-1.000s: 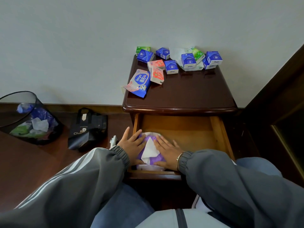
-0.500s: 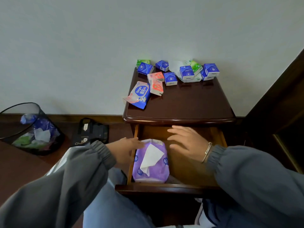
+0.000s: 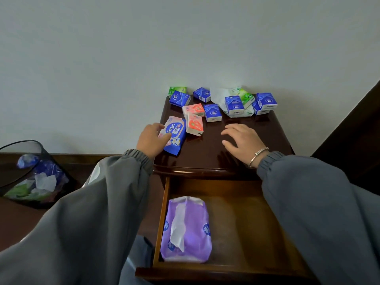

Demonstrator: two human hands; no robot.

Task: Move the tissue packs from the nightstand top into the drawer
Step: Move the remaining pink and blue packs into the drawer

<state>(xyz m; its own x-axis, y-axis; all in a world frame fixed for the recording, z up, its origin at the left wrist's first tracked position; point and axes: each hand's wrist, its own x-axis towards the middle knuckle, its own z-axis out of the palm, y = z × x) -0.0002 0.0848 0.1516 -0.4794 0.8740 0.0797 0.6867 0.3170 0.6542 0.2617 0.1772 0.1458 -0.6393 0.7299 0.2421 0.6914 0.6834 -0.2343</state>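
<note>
A plain pale wall (image 3: 185, 48) is filling the upper half of the frame, and below it, right of centre, a dark glossy counter (image 3: 236, 155) is standing against it with its drawer (image 3: 205, 271) hanging open toward the bottom edge. At the counter's left edge a blue-and-pink tissue pack (image 3: 175, 134) is lying flat, and the left hand (image 3: 151, 139) is grasping it, thumb lying on its printed face and fingers curling over its far left end. Two orange packs (image 3: 194, 125) are sitting just beside it to the right, one touching it. Behind them, along the wall, small blue packs (image 3: 213, 112) and green packs (image 3: 177, 90) are clustering, some of them resting on a crumpled white bag (image 3: 219, 95). The right hand (image 3: 243, 140), wearing a bracelet (image 3: 258, 156), is hovering released over the bare middle of the counter, fingers spread; whether it is touching the wood I cannot tell. In the drawer's left half a purple tissue pack (image 3: 189, 243) is lying lengthwise with a white tissue poking from its slot. Grey sleeves (image 3: 92, 212) are crossing the lower frame, and a dark wire bin (image 3: 12, 147) holding scraps is sitting at the middle left.
</note>
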